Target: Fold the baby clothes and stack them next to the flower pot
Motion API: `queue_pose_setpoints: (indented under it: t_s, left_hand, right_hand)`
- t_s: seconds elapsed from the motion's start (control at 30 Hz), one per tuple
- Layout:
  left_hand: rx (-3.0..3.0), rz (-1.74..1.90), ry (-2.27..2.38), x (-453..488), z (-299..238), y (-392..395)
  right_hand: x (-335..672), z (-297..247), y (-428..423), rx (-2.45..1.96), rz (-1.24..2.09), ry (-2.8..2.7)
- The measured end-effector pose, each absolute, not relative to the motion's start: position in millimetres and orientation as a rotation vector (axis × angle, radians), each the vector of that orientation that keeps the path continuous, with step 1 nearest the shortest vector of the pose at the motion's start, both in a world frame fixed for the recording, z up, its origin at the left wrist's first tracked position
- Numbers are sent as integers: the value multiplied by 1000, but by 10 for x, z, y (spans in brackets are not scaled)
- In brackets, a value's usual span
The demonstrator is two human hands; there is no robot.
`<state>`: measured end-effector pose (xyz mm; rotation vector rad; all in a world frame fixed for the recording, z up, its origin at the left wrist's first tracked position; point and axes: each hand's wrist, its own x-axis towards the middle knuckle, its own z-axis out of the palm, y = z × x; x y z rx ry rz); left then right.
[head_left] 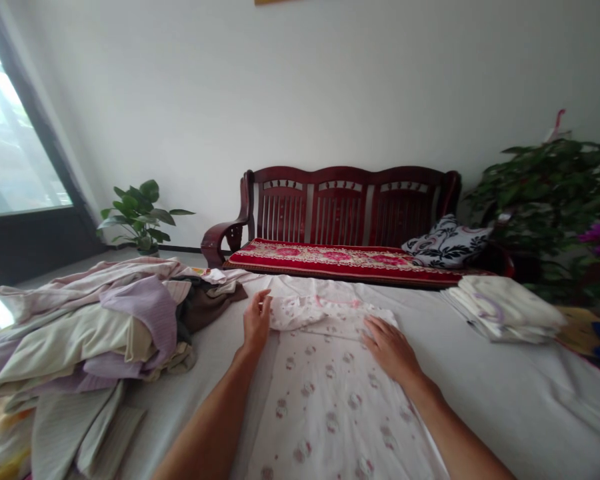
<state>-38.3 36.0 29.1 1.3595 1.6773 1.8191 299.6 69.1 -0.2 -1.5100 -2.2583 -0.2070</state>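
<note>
A white long-sleeved top (337, 393) with a small printed pattern and a pink neckline lies spread in front of me. Its sleeves (300, 315) are folded in across the upper part. My left hand (257, 323) stands on edge at the left shoulder, fingers slightly bent and apart, against the folded sleeve. On the opposite side, my right hand (391, 348) rests palm down with fingers stretched out on the top's right edge, just below the shoulder. The lower end of the top runs out of view.
A heap of loose clothes (105, 327) lies on the left of the white-covered surface (485, 400). Folded white clothes (505, 310) are stacked at the right. Behind stands a dark red wooden bench (337, 207) with a patterned cushion (450, 245), between a potted plant (145, 213) and larger greenery (560, 200).
</note>
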Motion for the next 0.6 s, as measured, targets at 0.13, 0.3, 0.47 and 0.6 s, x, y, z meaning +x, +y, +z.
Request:
queue_pose_setpoints:
  t_s: [0.13,0.3,0.47,0.6]
  left_hand:
    - [1318,1660,2175,-646,140,350]
    - [1317,1449,2270,-693,131,360]
    - [1344,1464,2213,-643,135,384]
    - [1316,1504,2140,-670,86,406]
  right_hand:
    - [2961,85,622,-1472,-186,-2262]
    - [2805,225,538,-1457,-192,-2234]
    - [2343,387,658,-1483,96,-2147]
    - [1932,426,844,-1501,267,-2160]
